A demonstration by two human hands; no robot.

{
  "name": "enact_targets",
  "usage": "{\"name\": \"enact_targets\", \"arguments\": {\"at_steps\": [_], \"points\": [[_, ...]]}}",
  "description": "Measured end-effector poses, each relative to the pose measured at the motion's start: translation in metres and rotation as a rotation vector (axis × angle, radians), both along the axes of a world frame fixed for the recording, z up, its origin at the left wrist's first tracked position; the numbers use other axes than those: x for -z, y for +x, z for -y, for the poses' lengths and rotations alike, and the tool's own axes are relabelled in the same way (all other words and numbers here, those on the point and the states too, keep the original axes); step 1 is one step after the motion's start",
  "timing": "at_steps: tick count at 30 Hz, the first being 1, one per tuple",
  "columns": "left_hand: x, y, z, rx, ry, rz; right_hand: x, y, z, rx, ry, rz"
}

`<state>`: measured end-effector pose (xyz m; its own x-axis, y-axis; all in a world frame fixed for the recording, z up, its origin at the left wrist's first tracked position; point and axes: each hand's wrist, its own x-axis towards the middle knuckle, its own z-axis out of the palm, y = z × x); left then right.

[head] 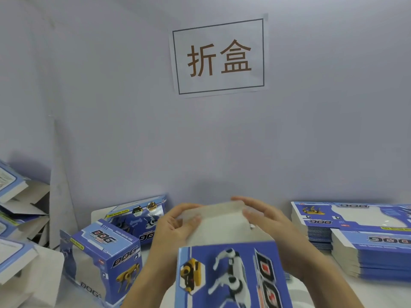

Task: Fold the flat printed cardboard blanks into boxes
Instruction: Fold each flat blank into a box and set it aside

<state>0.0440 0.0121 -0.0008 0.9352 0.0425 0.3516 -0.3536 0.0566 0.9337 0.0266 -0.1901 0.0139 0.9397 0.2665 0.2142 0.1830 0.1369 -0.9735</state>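
Box (229, 276) bottom cut off; far flap (211, 211) motion-blurred

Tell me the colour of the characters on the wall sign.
Brown, on a white sign with a dark border; the head view shows it.

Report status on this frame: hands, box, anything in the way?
Left hand and right hand both grip the white end flap of a half-folded box. Flat blanks stacked right, folded boxes left. Nothing blocking.
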Motion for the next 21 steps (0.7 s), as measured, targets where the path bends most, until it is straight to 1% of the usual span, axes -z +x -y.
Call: {"name": "enact_targets", "arguments": {"at_steps": [1, 2, 3, 4, 6, 7, 8, 10, 13, 15, 16, 18, 20, 21], "points": [[0.0, 0.002, -0.004, -0.058, -0.056, -0.022, -0.003, 0.006, -0.006, -0.049, 0.016, -0.051], [0.002, 0.004, -0.008, -0.111, -0.124, -0.045, 0.0, 0.005, -0.005, -0.142, 0.053, -0.078], [0.003, 0.005, -0.012, -0.155, -0.191, -0.066, 0.004, 0.006, -0.003, -0.216, 0.049, -0.075], [0.004, 0.007, -0.015, -0.191, -0.243, -0.078, 0.007, 0.01, -0.003, -0.221, 0.023, -0.057], [0.007, 0.009, -0.018, -0.222, -0.298, -0.104, 0.0, 0.011, -0.007, -0.265, -0.098, -0.079], [0.007, 0.01, -0.017, -0.224, -0.317, -0.121, 0.002, 0.008, -0.006, -0.307, -0.101, -0.095], [0.007, 0.01, -0.015, -0.216, -0.333, -0.141, 0.007, 0.004, -0.001, -0.335, -0.057, -0.102], [0.005, 0.01, -0.011, -0.151, -0.34, -0.167, 0.013, 0.007, 0.005, -0.232, 0.027, -0.017], [0.005, 0.006, -0.01, 0.051, -0.292, -0.178, 0.013, 0.018, 0.004, 0.057, 0.201, 0.086], [0.008, 0.003, -0.012, 0.18, -0.127, -0.173, 0.014, 0.023, 0.006, 0.231, 0.327, 0.142], [0.01, 0.003, -0.012, 0.235, -0.038, -0.169, 0.014, 0.024, 0.008, 0.285, 0.38, 0.156], [0.012, 0.003, -0.011, 0.32, 0.098, -0.152, 0.015, 0.027, 0.012, 0.326, 0.479, 0.143], [0.013, 0.003, -0.009, 0.331, 0.119, -0.086, 0.022, 0.03, 0.02, 0.243, 0.583, 0.108], [0.013, 0.002, -0.01, 0.34, 0.085, -0.06, 0.025, 0.031, 0.025, 0.179, 0.674, 0.075]]}}
